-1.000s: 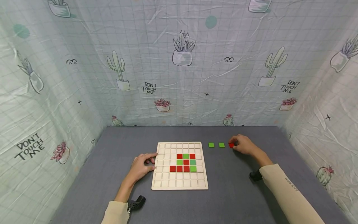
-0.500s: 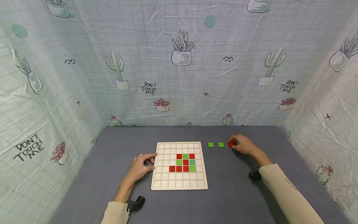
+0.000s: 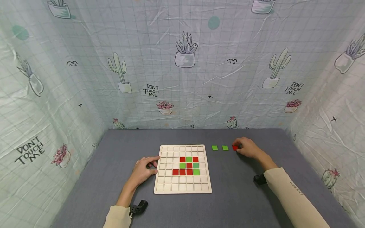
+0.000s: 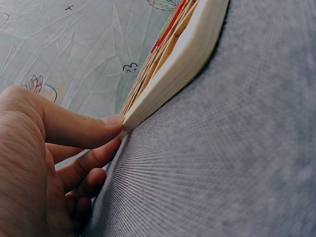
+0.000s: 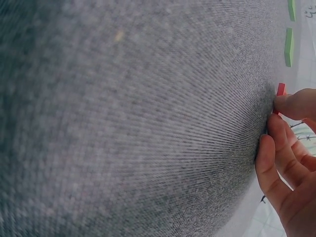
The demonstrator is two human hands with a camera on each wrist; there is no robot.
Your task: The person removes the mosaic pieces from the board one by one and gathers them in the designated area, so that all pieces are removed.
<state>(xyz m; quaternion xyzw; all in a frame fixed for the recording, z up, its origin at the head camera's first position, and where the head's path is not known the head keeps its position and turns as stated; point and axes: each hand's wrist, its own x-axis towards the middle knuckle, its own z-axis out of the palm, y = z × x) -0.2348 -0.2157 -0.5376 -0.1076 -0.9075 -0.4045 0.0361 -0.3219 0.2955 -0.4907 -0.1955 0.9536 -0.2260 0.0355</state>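
A pale wooden grid board (image 3: 182, 187) lies flat on the table, with several red, green and teal square tiles in its cells. My left hand (image 3: 142, 171) touches the board's left edge with thumb and index fingertips spread apart; in the left wrist view the thumb (image 4: 84, 127) rests against the rim. Right of the board, two green tiles (image 3: 214, 148) lie in a row with a red tile (image 3: 234, 148). My right hand (image 3: 247, 148) has its thumb and fingers at that red tile, pinching it down at the table surface. Part of the tile is hidden under the fingers.
The grey cloth-covered table (image 3: 228, 190) ends at a hanging curtain (image 3: 142, 69) with cactus prints, which also runs along both sides. A black wrist strap (image 3: 139, 207) is on the left wrist, and another black device (image 3: 259, 179) on the right.
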